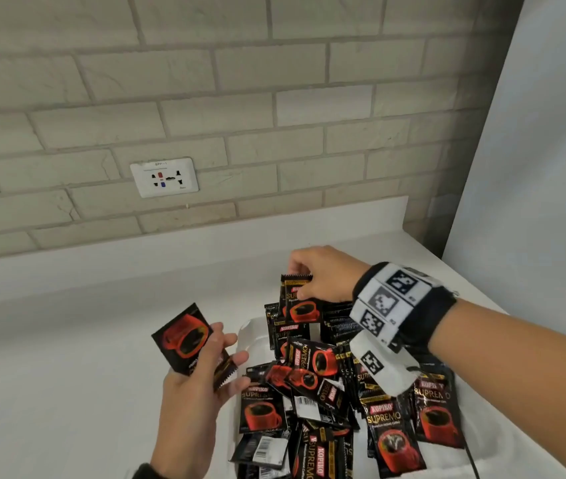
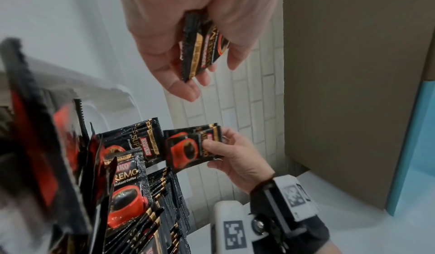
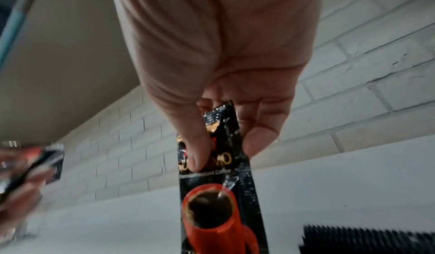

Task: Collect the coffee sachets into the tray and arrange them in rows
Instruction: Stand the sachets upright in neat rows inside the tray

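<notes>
Over tray [image 1: 244, 331] | left hand [image 1: 196, 385] grips sachets [image 1: 185, 340] | right hand [image 1: 323, 274] pinches sachet [image 1: 300, 302]

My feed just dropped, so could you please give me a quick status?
Left hand holds sachets. Right hand pinches sachet over tray. Pile unsorted, no rows.

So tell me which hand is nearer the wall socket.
Left. The left hand holds sachets at the tray's left edge, below the wall socket; the right hand pinches sachets over the tray, farther right.
</notes>
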Motion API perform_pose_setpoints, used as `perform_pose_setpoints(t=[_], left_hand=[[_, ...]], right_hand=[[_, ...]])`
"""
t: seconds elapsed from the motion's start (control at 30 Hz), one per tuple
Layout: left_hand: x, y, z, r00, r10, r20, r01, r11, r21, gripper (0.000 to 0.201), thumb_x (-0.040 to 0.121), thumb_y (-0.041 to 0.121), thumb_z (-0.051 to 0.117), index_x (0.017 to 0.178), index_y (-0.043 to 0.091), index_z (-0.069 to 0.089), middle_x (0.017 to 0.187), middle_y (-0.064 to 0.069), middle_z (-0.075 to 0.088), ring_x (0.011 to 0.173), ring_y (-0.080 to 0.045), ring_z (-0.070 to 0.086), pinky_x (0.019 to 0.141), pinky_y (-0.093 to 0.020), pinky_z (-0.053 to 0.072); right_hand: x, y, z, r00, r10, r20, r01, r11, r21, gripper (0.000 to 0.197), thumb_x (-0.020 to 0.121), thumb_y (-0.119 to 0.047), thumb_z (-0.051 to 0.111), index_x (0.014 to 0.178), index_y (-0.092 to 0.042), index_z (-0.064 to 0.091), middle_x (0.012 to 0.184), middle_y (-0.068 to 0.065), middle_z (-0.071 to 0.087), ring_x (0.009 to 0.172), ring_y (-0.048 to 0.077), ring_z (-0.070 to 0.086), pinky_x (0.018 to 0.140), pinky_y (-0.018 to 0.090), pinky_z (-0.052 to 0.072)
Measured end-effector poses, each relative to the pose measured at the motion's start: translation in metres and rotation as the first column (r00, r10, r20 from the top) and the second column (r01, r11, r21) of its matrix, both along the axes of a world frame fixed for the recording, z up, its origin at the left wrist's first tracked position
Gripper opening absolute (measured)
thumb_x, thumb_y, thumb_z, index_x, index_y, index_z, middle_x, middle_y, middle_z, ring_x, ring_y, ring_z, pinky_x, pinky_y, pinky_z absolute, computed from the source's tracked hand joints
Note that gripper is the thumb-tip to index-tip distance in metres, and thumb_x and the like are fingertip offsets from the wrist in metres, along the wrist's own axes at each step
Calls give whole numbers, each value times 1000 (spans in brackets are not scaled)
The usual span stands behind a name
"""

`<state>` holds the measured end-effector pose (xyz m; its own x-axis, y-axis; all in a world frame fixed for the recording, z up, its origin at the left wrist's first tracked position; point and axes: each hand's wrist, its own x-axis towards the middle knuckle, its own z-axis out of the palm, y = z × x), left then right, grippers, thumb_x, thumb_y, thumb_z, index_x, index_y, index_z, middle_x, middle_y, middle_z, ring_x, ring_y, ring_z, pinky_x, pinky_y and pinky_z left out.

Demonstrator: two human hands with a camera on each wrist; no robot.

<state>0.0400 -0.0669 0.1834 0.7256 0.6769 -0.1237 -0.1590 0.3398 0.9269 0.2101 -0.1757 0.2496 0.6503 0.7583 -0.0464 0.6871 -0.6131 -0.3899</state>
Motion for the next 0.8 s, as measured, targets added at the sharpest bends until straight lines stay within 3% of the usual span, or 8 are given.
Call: perform_pose_setpoints(t=[0.13, 0.3, 0.4, 0.6, 0.7, 0.8], left_hand=[[-2, 2, -4, 1000, 3, -4, -3, 1000, -10, 10, 88, 19, 56, 95, 17, 63, 88, -7, 67, 78, -24, 65, 47, -24, 55], [-4, 5, -5, 1000, 21, -17, -22, 999, -35, 10, 87, 15, 56, 95, 16, 64, 84, -7, 67, 77, -24, 65, 46, -24, 55], [-2, 4, -6, 1000, 3, -24, -4, 999, -36, 10, 87, 15, 56, 95, 16, 64, 82, -7, 67, 75, -23, 65, 45, -24, 54], [0, 3, -5, 997, -83, -3, 82, 992, -98, 12, 93, 13, 46, 98, 7, 56, 72, -10, 70, 57, -24, 69, 42, -28, 54], [-2, 5, -6, 989, -144, 21, 145, 976, -163, 22, 97, 15, 36, 111, 5, 49, 72, -12, 72, 58, -29, 69, 42, -30, 54], [-4, 7, -6, 978, -205, 27, 206, 957, -202, 27, 97, 13, 33, 116, 2, 48, 74, -13, 72, 59, -30, 69, 45, -32, 55]], right_hand=[[8, 18, -21, 996, 65, 54, -53, 977, -207, 24, 83, -8, 59, 103, -18, 51, 111, 4, 57, 93, 19, 53, 79, 29, 45], [10, 26, -33, 995, 95, 38, -82, 963, -257, 25, 83, -6, 59, 106, -13, 52, 111, 6, 57, 85, 17, 48, 70, 26, 38], [8, 29, -37, 993, 113, 32, -99, 949, -298, 28, 82, -8, 62, 109, -9, 52, 105, 7, 56, 84, 17, 47, 59, 22, 38], [1, 39, -52, 979, 183, 89, -127, 893, -433, 36, 83, -14, 66, 114, 0, 54, 94, 10, 51, 79, 20, 49, 53, 22, 36], [0, 38, -52, 979, 180, 90, -125, 894, -429, 40, 83, -18, 67, 116, -1, 52, 108, 14, 56, 86, 23, 54, 66, 30, 45], [0, 32, -42, 987, 135, 87, -95, 928, -362, 42, 81, -27, 68, 114, -7, 50, 112, 11, 57, 89, 22, 54, 75, 34, 46]])
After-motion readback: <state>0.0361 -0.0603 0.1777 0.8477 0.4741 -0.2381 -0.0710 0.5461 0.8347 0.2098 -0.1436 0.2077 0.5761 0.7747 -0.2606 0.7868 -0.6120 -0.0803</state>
